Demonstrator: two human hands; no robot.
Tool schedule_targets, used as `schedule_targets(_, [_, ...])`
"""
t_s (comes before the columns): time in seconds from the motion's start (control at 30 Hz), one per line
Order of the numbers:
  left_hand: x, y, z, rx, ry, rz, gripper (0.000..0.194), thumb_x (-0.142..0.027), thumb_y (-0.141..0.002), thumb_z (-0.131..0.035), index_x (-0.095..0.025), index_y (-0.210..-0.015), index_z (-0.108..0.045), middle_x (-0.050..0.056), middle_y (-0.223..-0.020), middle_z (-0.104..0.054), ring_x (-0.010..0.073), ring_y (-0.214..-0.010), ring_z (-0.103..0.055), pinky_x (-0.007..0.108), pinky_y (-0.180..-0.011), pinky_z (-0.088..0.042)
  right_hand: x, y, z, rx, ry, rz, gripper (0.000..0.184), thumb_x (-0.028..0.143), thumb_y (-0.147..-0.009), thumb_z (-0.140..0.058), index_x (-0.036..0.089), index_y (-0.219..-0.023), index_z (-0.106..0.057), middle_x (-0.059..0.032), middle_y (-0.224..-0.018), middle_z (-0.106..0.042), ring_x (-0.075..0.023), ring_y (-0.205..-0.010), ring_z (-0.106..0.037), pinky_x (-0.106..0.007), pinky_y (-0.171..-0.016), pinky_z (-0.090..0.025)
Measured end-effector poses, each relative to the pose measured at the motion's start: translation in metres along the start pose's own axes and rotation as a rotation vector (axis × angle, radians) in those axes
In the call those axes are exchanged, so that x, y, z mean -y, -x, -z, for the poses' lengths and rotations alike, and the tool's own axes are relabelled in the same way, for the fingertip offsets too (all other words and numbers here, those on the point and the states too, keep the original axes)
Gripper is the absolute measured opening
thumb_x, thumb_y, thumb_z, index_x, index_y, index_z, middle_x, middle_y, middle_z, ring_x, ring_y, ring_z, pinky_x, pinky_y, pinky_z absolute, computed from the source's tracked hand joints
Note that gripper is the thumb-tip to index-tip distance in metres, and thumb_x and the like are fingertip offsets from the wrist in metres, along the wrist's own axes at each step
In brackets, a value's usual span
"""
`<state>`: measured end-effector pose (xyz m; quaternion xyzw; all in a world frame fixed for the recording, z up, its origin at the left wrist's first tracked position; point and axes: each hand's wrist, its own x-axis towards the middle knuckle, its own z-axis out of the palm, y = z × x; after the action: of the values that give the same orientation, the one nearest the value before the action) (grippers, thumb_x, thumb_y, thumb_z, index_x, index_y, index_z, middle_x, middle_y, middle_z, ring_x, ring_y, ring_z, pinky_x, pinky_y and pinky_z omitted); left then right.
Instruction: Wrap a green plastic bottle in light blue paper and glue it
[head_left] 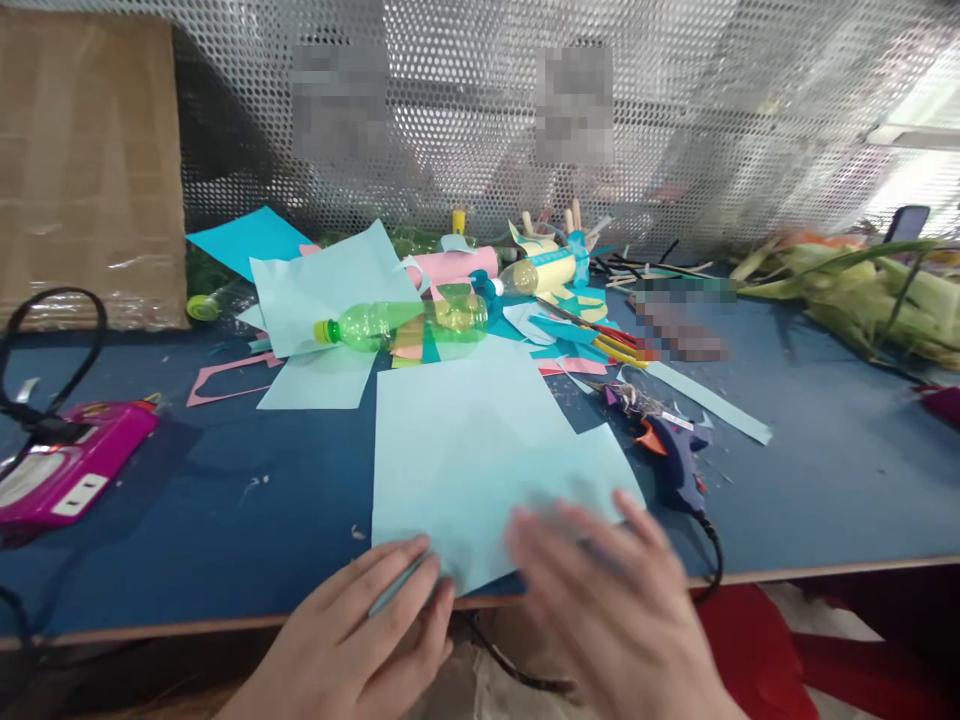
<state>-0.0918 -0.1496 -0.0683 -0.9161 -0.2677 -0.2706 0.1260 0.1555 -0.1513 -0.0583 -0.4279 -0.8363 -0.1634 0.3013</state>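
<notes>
A pale blue sheet of paper [465, 440] lies at the front edge of the table, its right side cut unevenly. My left hand [382, 620] grips the sheet's lower left corner, with a bit of the paper showing between the fingers. Over the lower right part of the sheet is my right hand [607, 590], fingers stretched out and smeared by motion. Whether it touches the paper, I cannot tell. A dark blue glue gun [679, 455] rests to the right of the sheet. Behind the sheet lies a green plastic bottle [375, 325] with a yellow-green cap.
A magenta power strip [82, 470] with a black cable stands at the left. Several coloured paper pieces, including a bright blue sheet [259, 240], crowd the back. A pink paper tube [457, 265] and corn husks [847, 290] lie there too. Cardboard [90, 170] leans against the perforated screen.
</notes>
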Motion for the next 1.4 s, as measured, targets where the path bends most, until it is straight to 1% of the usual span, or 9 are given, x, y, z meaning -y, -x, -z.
schedule_targets(0.07, [0.002, -0.002, 0.002, 0.003, 0.007, -0.006, 0.023, -0.012, -0.092, -0.049, -0.019, -0.092, -0.071, 0.005, -0.103, -0.071, 0.0208, -0.108, -0.063, 0.034, -0.097, -0.051, 0.015, 0.0, -0.005, 0.036, -0.043, 0.194, 0.028, 0.026, -0.098, -0.046, 0.032, -0.117, -0.065, 0.0091, -0.118, -0.071, -0.0107, -0.127, -0.049, -0.036, -0.122, -0.015])
schedule_targets(0.13, [0.003, -0.002, 0.002, 0.009, 0.002, -0.02, 0.028, -0.012, -0.094, -0.044, -0.02, -0.088, -0.07, 0.004, -0.104, -0.072, 0.0199, -0.108, -0.063, 0.033, -0.096, -0.052, 0.024, 0.002, -0.011, 0.066, -0.043, 0.266, 0.03, 0.025, -0.099, -0.044, 0.026, -0.122, -0.064, 0.008, -0.127, -0.066, -0.0118, -0.133, -0.044, -0.038, -0.123, -0.011])
schedule_targets(0.37, [0.001, 0.002, -0.001, -0.008, 0.005, -0.012, 0.026, -0.009, -0.091, -0.045, -0.016, -0.095, -0.069, 0.007, -0.104, -0.073, 0.0214, -0.113, -0.062, 0.033, -0.1, -0.049, 0.027, 0.014, -0.019, 0.114, 0.004, 0.254, 0.038, 0.023, -0.1, -0.039, 0.018, -0.134, -0.055, 0.0028, -0.143, -0.053, -0.0167, -0.142, -0.032, -0.04, -0.122, -0.01])
schedule_targets(0.63, [0.0, 0.001, 0.0, -0.014, 0.0, 0.0, 0.024, -0.008, -0.09, -0.047, -0.014, -0.098, -0.069, 0.008, -0.106, -0.073, 0.0213, -0.113, -0.062, 0.032, -0.1, -0.05, 0.026, 0.015, -0.018, 0.119, 0.017, 0.257, 0.037, 0.024, -0.1, -0.041, 0.019, -0.134, -0.055, 0.0051, -0.141, -0.054, -0.0162, -0.144, -0.026, -0.041, -0.121, -0.006])
schedule_targets(1.0, [-0.001, 0.002, -0.004, -0.034, 0.009, 0.023, 0.025, -0.006, -0.09, -0.048, -0.011, -0.102, -0.069, 0.008, -0.106, -0.072, 0.0208, -0.113, -0.062, 0.032, -0.104, -0.045, 0.022, 0.017, -0.02, 0.094, 0.019, 0.273, 0.035, 0.026, -0.099, -0.047, 0.021, -0.132, -0.057, 0.0047, -0.143, -0.05, -0.0164, -0.144, -0.026, -0.038, -0.121, -0.01])
schedule_targets(1.13, [-0.001, 0.003, -0.004, -0.024, -0.002, 0.019, 0.025, -0.007, -0.09, -0.049, -0.011, -0.106, -0.069, 0.008, -0.108, -0.072, 0.0213, -0.114, -0.061, 0.032, -0.101, -0.048, 0.02, 0.015, -0.019, 0.076, -0.002, 0.28, 0.034, 0.029, -0.098, -0.048, 0.02, -0.129, -0.06, 0.0054, -0.138, -0.056, -0.0173, -0.144, -0.025, -0.039, -0.122, -0.01])
schedule_targets(1.23, [-0.001, 0.002, -0.003, -0.044, -0.001, 0.017, 0.024, -0.007, -0.09, -0.05, -0.011, -0.102, -0.07, 0.008, -0.106, -0.072, 0.0219, -0.112, -0.062, 0.032, -0.099, -0.049, 0.016, 0.013, -0.014, 0.069, -0.04, 0.259, 0.032, 0.029, -0.098, -0.048, 0.02, -0.124, -0.064, 0.0058, -0.133, -0.061, -0.0163, -0.144, -0.026, -0.038, -0.122, -0.01])
schedule_targets(1.33, [-0.001, 0.001, -0.002, -0.052, -0.021, 0.02, 0.023, -0.007, -0.089, -0.052, -0.012, -0.103, -0.07, 0.007, -0.106, -0.073, 0.0212, -0.11, -0.063, 0.032, -0.099, -0.05, 0.008, 0.012, -0.007, 0.067, -0.059, 0.162, 0.033, 0.025, -0.096, -0.05, 0.02, -0.125, -0.063, 0.0022, -0.134, -0.062, -0.0158, -0.142, -0.031, -0.038, -0.122, -0.011])
schedule_targets(1.4, [-0.001, 0.001, -0.002, -0.044, -0.047, 0.012, 0.024, -0.008, -0.09, -0.052, -0.014, -0.104, -0.07, 0.005, -0.105, -0.073, 0.0201, -0.109, -0.065, 0.031, -0.098, -0.051, 0.001, 0.011, -0.004, 0.064, -0.033, 0.011, 0.038, 0.026, -0.094, -0.05, 0.018, -0.131, -0.057, -0.0062, -0.142, -0.054, -0.0218, -0.141, -0.035, -0.043, -0.119, -0.022])
